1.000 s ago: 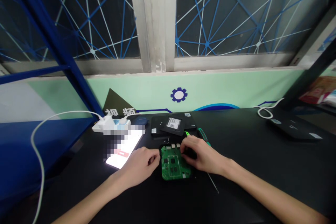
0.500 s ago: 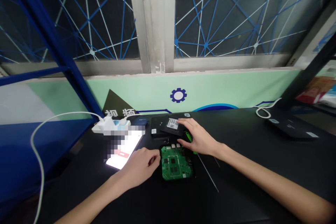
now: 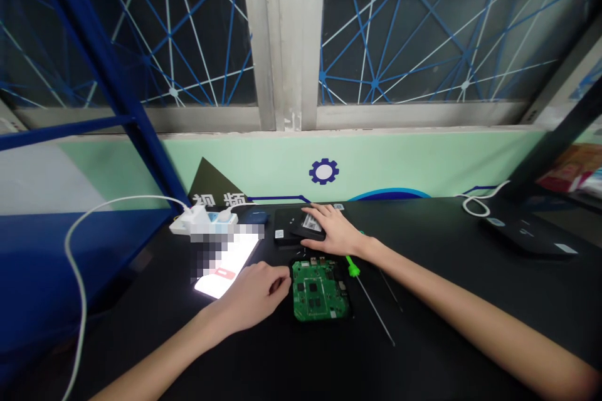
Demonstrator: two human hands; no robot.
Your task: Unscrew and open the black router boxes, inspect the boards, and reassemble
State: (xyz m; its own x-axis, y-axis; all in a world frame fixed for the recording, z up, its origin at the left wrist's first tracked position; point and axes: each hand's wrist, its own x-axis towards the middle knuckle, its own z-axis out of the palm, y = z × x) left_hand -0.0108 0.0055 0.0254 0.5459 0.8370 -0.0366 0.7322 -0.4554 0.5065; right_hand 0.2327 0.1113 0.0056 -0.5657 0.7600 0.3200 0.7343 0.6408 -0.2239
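Green circuit board (image 3: 320, 291) is laid flat at lower centre of the head view, seemingly kept within easy reach, with the loosely curled left hand (image 3: 249, 296) rested just beside it, grasping nothing, while the open right hand (image 3: 332, 232) is placed on a black drive (image 3: 310, 223) at upper centre, and a green-handled screwdriver (image 3: 352, 267) is left lying just below.

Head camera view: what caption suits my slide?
Right hand on a black drive, left hand beside a green circuit board.

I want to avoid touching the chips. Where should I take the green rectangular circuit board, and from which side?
Best hold the green rectangular circuit board by its left and right edges, coming from above. The black chips sit mid-board and the connectors line the far edge, so those sides look freer. The left hand is beside its left edge.
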